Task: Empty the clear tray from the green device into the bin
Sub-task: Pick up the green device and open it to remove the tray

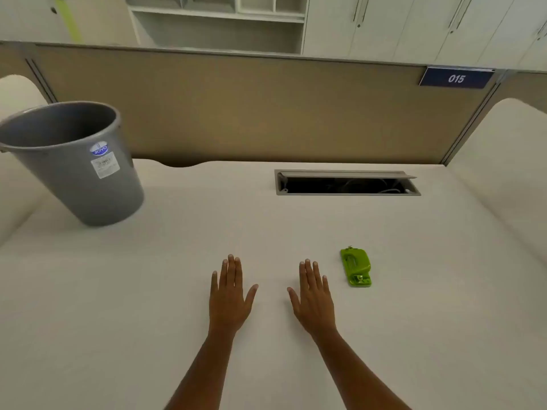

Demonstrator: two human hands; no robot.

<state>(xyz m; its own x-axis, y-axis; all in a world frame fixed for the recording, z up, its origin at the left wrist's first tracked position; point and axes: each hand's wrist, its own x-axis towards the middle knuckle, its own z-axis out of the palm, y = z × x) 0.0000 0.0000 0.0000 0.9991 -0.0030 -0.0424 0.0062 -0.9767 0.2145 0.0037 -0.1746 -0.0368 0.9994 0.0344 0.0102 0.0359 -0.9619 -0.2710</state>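
Observation:
A small green device (356,267) lies flat on the white desk, right of centre. I cannot make out its clear tray from here. A grey plastic bin (71,161) with a blue and white label stands upright at the desk's far left. My left hand (229,294) rests palm down on the desk with fingers spread, holding nothing. My right hand (313,295) lies the same way, flat and empty, a short distance left of the green device and not touching it.
An open cable slot (346,183) with a raised flap cuts into the desk (118,291) behind the device. A tan partition wall (266,113) with a blue "015" sign (456,78) closes the back; white side panels flank the desk.

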